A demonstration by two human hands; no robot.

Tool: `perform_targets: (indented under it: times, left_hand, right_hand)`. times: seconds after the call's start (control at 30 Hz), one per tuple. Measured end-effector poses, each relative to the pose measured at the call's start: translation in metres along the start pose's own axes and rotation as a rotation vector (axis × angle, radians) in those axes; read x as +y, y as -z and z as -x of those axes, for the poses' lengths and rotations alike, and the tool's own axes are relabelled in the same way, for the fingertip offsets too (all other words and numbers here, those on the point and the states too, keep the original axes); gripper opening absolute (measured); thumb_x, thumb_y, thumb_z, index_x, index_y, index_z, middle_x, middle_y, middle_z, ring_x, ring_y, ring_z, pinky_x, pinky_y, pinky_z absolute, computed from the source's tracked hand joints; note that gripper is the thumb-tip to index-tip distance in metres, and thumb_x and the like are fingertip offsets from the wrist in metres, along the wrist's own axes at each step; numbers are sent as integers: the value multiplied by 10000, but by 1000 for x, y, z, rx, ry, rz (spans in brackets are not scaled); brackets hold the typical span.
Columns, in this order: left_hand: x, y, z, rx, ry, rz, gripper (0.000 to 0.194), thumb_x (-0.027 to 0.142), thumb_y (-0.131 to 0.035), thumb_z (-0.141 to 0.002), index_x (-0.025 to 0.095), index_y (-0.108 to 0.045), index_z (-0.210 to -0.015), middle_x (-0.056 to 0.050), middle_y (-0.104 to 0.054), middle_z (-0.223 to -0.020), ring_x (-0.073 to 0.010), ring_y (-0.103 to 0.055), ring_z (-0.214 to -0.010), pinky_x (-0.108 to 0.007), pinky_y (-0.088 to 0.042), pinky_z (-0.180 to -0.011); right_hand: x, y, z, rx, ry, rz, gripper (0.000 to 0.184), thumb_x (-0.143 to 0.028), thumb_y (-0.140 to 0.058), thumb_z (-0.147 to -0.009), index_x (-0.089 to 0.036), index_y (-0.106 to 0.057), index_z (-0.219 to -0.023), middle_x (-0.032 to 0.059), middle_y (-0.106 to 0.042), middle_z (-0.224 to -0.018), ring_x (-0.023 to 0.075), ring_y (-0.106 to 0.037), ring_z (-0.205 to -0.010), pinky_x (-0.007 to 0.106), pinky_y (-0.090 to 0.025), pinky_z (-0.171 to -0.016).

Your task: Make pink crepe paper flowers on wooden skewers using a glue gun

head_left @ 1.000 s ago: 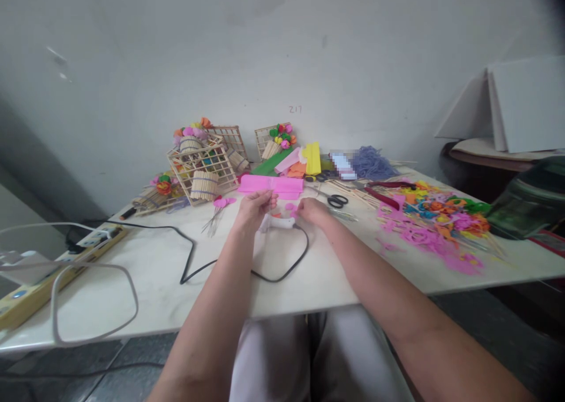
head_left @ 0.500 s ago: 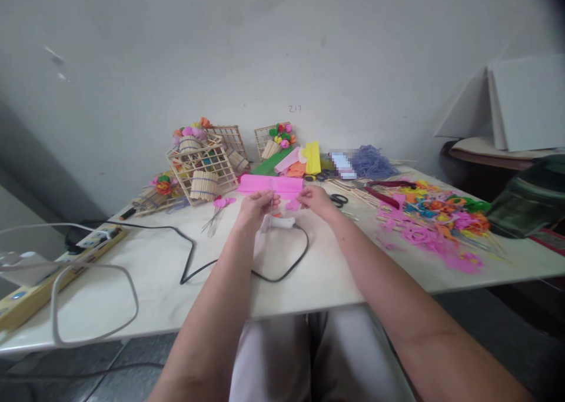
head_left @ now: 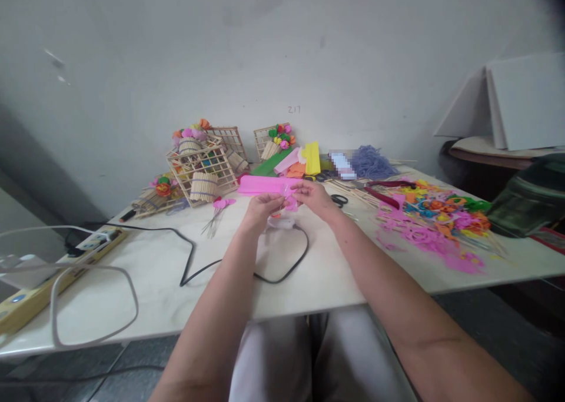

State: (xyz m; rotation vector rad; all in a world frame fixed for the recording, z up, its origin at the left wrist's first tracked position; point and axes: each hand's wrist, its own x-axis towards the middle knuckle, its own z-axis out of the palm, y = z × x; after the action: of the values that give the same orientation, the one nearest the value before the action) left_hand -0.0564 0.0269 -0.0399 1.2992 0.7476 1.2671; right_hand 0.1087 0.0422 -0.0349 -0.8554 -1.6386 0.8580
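Observation:
My left hand (head_left: 265, 205) is closed in a pinch on what looks like a thin wire, mostly hidden by the fingers. Close beside it, my right hand (head_left: 311, 196) pinches a small cut piece of pink paper (head_left: 291, 204), and the fingertips of both hands almost meet. Just beyond them lies a folded sheet of pink crepe paper (head_left: 260, 185). Under the hands a white glue gun (head_left: 282, 222) rests on the table, partly covered, its black cord looping toward me. Left of my hands are pink petals on thin wires (head_left: 217, 211).
Bamboo lattice frames (head_left: 205, 169) with paper flowers stand at the back left. A power strip (head_left: 62, 272) with cables runs along the left edge. Black scissors (head_left: 339, 200), red-handled pliers (head_left: 388, 193), colourful paper scraps (head_left: 436, 219) and a dark green container (head_left: 525, 199) lie to the right.
My hands have come together: the left moved right, and the right brought the pink paper piece up to the left fingertips. The glue gun is now more covered.

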Motion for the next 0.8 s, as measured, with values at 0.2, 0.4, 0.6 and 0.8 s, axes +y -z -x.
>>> perform_targets:
  times: [0.2, 0.4, 0.6, 0.8]
  left_hand:
    - [-4, -1, -2, 1, -1, 48, 216, 246, -716, -564, 97, -657, -708, -65, -661, -673, -116, -591, -608, -214, -427, -574]
    - [-4, -3, -2, 42, -35, 65, 207, 242, -717, -565, 102, -663, -707, -64, -665, -683, -119, -591, -621, -220, -444, -605]
    - [-3, -4, -2, 51, -27, 76, 190, 236, -721, -561, 106, -661, -687, -55, -664, -655, -110, -591, -599, -221, -448, -608]
    - [-3, -3, 0, 67, 71, 98, 214, 229, -728, -555, 108, -651, -713, -60, -666, -679, -120, -603, -588, -224, -462, -571]
  right_hand:
    - [1, -3, -1, 32, -13, -66, 222, -230, -603, -640, -133, -575, -837, -27, -562, -578, 80, -510, -488, 223, -442, -505]
    - [2, -6, 2, -17, -205, -276, 244, -310, -655, -618, -122, -605, -765, 8, -610, -605, 65, -500, -468, 208, -423, -493]
    - [2, -7, 2, 45, -204, -277, 218, -321, -672, -590, -119, -601, -633, 9, -592, -533, 64, -482, -451, 203, -406, -480]
    - [4, -1, -5, 259, -175, -300, 249, -311, -708, -514, -149, -582, -654, -49, -538, -495, 56, -468, -417, 201, -405, -467]
